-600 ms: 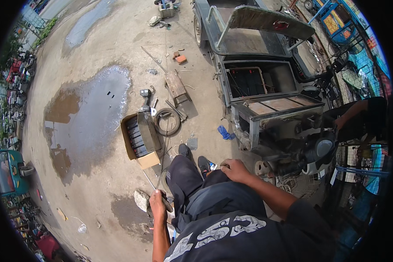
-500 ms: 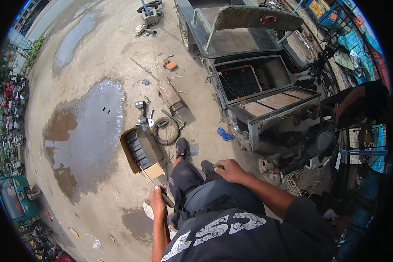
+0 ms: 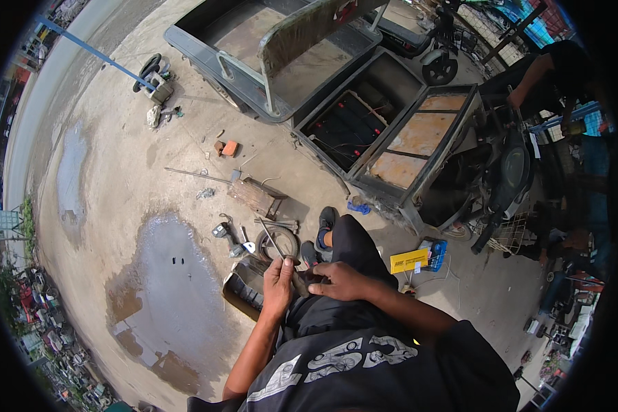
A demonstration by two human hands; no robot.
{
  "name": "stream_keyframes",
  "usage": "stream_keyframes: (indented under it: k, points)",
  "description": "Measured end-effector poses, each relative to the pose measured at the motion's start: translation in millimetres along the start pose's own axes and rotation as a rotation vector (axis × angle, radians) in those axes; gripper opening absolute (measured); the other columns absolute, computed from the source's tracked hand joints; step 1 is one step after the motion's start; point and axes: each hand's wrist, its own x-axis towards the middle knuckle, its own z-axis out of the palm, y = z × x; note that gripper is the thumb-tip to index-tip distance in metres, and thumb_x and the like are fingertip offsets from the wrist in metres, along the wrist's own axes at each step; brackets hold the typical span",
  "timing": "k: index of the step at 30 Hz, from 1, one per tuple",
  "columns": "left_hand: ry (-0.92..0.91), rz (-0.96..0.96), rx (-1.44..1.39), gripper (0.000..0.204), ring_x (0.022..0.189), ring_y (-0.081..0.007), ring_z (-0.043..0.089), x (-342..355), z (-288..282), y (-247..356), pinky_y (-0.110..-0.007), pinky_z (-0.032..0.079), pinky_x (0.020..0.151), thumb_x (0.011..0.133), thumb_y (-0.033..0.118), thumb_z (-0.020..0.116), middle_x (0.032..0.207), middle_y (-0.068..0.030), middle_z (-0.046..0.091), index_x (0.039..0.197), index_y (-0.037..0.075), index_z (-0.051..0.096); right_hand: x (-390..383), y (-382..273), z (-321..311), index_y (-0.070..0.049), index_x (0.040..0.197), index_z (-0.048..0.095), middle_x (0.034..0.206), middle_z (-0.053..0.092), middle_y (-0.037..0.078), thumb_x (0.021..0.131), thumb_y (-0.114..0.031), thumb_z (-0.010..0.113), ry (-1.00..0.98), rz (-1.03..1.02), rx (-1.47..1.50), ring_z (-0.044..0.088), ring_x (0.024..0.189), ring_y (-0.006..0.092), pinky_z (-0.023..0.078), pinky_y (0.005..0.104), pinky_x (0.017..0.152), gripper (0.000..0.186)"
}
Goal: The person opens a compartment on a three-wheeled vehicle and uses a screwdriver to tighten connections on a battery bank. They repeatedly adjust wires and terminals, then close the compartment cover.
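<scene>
My left hand [image 3: 278, 283] is closed around a long thin metal rod [image 3: 270, 235] that points forward from my fist. My right hand [image 3: 339, 281] is beside it, fingers bent together by a dark piece [image 3: 301, 281] at the rod's near end; what they grip is partly hidden. Both hands are in front of my waist. Beyond the left hand lie an open cardboard box [image 3: 231, 296] holding dark blocks, and a small tyre [image 3: 290, 242]. Ahead to the right stands a cargo tricycle [image 3: 281, 106], its compartment open on dark batteries [image 3: 353, 123] with red terminals.
A wooden stool [image 3: 253, 197], a cordless power tool [image 3: 223, 231] and orange brick pieces [image 3: 230, 147] lie ahead. A blue cloth [image 3: 358, 207] is near my feet. A yellow box [image 3: 410, 260] lies to the right. A puddle [image 3: 175, 275] spreads left. Another person's arm [image 3: 532, 81] shows at far right.
My view and body have turned to the right, toward the tricycle. The hands, wide apart before, have come together, with the rod still in the left. The yellow box has come into view.
</scene>
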Motion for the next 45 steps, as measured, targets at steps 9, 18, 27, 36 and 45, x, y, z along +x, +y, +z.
stream_keyframes:
  k: [9,18,27,36,45]
  points:
    - [-0.229,0.055,0.023,0.025,0.075,-0.0064,0.046,133.1,18.1,42.5,-0.024,0.04,0.066,0.101,0.025,0.06,0.08,0.0027,0.054,0.093,0.001,0.062,84.3,-10.0,-59.6,0.001,0.106,0.063,0.097,0.069,0.022,0.089,-0.032,0.071,0.126,0.134,0.254,0.068,0.09,0.0366,0.052,0.04,0.078,0.038]
    - [-0.408,0.01,0.234,0.027,0.087,-0.0156,0.062,241.2,33.9,62.4,-0.03,0.049,0.079,0.1,0.022,0.06,0.094,-0.0101,0.067,0.112,-0.001,0.066,136.7,3.6,-126.0,0.001,0.096,0.06,0.085,0.066,0.024,0.085,-0.024,0.072,0.43,0.149,0.224,0.066,0.081,0.0413,0.05,0.045,0.069,0.03]
    - [-0.459,0.074,0.466,0.025,0.083,-0.0122,0.058,340.8,20.7,92.9,-0.029,0.048,0.078,0.101,0.02,0.057,0.09,-0.0086,0.068,0.104,-0.003,0.066,167.9,81.8,-152.0,0.002,0.109,0.058,0.088,0.068,0.017,0.09,-0.018,0.069,0.741,0.398,0.193,0.068,0.078,0.0256,0.051,0.0366,0.074,0.03]
    - [-0.816,0.259,0.837,0.02,0.078,-0.0284,0.06,457.4,11.1,87.8,-0.039,0.048,0.075,0.092,0.019,0.064,0.084,-0.0147,0.057,0.093,-0.001,0.069,180.6,64.9,-161.3,0.002,0.106,0.058,0.092,0.066,0.025,0.085,-0.023,0.07,1.096,0.688,0.273,0.065,0.092,0.0437,0.05,0.0464,0.077,0.035]
    - [-1.125,0.149,1.071,0.024,0.083,-0.0364,0.07,527.1,-23.6,15.8,-0.043,0.052,0.07,0.093,0.022,0.062,0.082,-0.0216,0.068,0.093,-0.001,0.066,250.8,159.0,-171.3,0.003,0.096,0.048,0.08,0.062,0.024,0.083,-0.01,0.062,1.459,0.69,0.297,0.066,0.076,0.0407,0.05,0.0434,0.064,0.023]
